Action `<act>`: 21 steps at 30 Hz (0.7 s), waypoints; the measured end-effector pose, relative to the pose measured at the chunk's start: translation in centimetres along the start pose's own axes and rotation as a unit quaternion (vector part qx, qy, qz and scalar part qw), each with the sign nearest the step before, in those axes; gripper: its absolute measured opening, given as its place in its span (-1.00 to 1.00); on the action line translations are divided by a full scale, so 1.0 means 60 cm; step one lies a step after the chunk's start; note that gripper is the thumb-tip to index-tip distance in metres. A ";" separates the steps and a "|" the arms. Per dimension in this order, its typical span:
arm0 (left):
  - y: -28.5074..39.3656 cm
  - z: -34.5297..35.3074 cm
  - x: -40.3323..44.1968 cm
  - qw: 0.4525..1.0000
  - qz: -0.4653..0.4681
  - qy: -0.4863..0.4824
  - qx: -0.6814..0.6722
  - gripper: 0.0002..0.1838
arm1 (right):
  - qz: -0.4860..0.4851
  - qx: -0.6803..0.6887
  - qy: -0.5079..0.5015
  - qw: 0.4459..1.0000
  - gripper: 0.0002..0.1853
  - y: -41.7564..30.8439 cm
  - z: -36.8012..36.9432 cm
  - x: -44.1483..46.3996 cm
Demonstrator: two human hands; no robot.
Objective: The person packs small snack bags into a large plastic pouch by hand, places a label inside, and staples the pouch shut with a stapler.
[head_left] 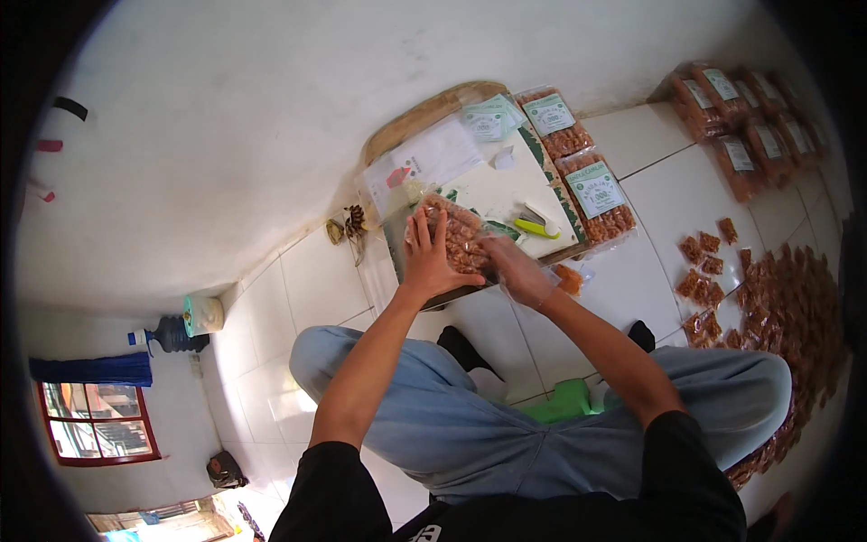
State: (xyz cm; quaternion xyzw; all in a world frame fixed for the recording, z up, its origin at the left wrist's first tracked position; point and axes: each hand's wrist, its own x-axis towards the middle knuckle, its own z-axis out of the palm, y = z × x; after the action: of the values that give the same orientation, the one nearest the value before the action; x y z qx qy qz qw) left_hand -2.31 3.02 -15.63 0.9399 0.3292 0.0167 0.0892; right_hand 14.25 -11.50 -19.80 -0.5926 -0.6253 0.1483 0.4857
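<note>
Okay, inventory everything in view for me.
Low table: one, whitish, centre
Snack pack: one, orange, table's near edge
Stapler: one, lime, on table
Plastic sheets: count unclear, white, table's far left
Loose labels: several, pale green, table's far edge
Labelled packs: two, orange, along table's right edge
Loose packet: one, orange, by table's near edge
Piled packs: several, brown, far right
Small packets: many, brown, right
Stool, apparently: one, green, lower centre
Water jug: one, dark blue, left
Container: one, pale green, beside water jug
Window: one, red, far left
Curtain: one, blue, above window
Bag: one, dark, lower left
Jeans: one pair, blue, lower centre
Left hand: one, bare, on snack pack
Right hand: one, blurred, beside snack pack
</note>
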 end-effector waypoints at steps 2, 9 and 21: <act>-0.009 0.005 0.005 0.999 -0.027 -0.016 -0.027 0.44 | 0.007 -0.011 0.013 1.000 -0.48 -0.008 0.000 -0.004; 0.025 0.012 0.021 0.982 -0.171 -0.032 -0.075 -0.08 | 0.091 -0.012 -0.096 0.991 -0.28 -0.001 0.001 -0.017; 0.037 0.026 0.021 0.983 -0.161 0.024 -0.091 0.00 | 0.093 0.043 0.027 0.994 -0.46 0.033 0.038 -0.028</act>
State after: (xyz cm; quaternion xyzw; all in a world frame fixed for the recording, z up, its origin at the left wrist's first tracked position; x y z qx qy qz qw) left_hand 0.20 1.83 -16.79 0.8620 0.4752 0.0546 0.1676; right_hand 13.38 -11.59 -23.11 -0.6305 -0.5470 0.2033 0.5118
